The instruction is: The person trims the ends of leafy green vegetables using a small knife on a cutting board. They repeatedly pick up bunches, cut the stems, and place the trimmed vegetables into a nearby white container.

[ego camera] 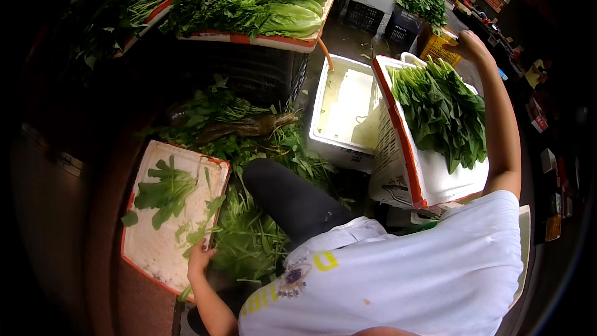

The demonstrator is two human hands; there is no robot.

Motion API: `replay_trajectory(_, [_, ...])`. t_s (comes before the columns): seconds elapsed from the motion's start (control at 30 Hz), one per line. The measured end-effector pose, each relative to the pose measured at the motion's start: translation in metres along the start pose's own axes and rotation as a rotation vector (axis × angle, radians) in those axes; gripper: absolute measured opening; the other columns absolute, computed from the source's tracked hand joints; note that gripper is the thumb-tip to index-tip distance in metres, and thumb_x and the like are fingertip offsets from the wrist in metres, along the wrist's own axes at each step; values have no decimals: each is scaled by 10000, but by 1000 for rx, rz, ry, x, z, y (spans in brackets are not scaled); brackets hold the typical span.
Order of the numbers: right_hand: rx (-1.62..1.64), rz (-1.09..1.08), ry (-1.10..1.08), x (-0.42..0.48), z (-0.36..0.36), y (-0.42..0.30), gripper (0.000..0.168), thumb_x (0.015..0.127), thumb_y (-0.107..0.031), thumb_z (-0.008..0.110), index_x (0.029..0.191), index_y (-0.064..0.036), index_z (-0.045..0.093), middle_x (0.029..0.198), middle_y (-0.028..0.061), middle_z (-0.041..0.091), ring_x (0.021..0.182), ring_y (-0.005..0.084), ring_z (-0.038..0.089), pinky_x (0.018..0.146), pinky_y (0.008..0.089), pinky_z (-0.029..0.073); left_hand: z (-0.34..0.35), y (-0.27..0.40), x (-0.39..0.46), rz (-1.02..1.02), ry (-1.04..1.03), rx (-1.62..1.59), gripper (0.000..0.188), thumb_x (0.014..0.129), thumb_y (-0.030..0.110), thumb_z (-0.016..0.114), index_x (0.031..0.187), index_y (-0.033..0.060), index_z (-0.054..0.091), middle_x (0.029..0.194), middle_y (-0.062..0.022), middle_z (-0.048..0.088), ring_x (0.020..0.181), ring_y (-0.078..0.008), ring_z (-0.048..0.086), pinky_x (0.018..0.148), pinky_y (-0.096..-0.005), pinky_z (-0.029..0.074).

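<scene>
My left hand (200,260) is at the right edge of a white foam lid (151,252) with red tape along its rim. Blurred loose leaves (198,234) lie right at its fingertips; I cannot tell whether it grips them. A small bunch of leafy greens (168,191) rests on that lid. My right hand (468,45) is raised past another foam lid (447,182), fingers bent, and whether it holds anything is unclear. Dark-leaved greens (443,112) are laid on this second lid, which sits tilted on a white slotted basket (385,154).
Discarded stems and leaves (247,238) cover the floor around my knee (289,191). A foam box (322,149) holds water, with an orange hose (325,53) at its corner. Lettuce (280,14) is piled on a black crate (261,72). A yellow crate (436,49) stands farther back.
</scene>
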State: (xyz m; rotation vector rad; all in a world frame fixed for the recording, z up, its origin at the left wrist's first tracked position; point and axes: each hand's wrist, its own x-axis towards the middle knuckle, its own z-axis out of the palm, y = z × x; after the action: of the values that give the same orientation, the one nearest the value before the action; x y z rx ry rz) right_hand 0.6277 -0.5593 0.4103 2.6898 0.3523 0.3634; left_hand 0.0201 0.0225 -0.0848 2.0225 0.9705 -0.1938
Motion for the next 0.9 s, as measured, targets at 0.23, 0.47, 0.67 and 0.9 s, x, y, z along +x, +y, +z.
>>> replay_trajectory(0.23, [400, -785, 346, 14, -112, -316, 412, 911, -296, 762, 1222, -35, 694, 941, 183, 744, 858, 336, 718, 804, 411, 551, -32, 50, -16, -54, 556, 111, 559, 940, 481, 671, 681, -14, 677, 615, -242, 579, 567, -417, 582, 596, -510, 426])
replay_trajectory(0.47, [433, -1365, 30, -65, 3, -674, 451, 870, -388, 782, 1138, -34, 705, 911, 184, 714, 887, 347, 706, 816, 447, 556, -38, 34, -33, -5, 394, 212, 509, 938, 125, 573, 1441, 54, 544, 1250, -245, 671, 1112, -410, 648, 949, -496, 526])
replay_trajectory(0.67, [607, -1197, -438, -142, 126, -852, 314, 852, -335, 763, 1034, -82, 727, 928, 151, 734, 892, 348, 705, 833, 472, 562, -50, 45, -68, -97, 28, 153, 485, 917, 218, 676, 1358, 36, 587, 1191, -261, 676, 1141, -408, 642, 978, -496, 519])
replay_trajectory(0.9, [579, -1058, -396, -194, 141, -919, 385, 816, -378, 795, 959, -23, 758, 973, 201, 755, 960, 357, 732, 845, 441, 585, -61, 59, -79, -30, 265, 141, 459, 906, 196, 706, 1322, 35, 598, 1081, -214, 690, 1059, -392, 675, 928, -493, 542])
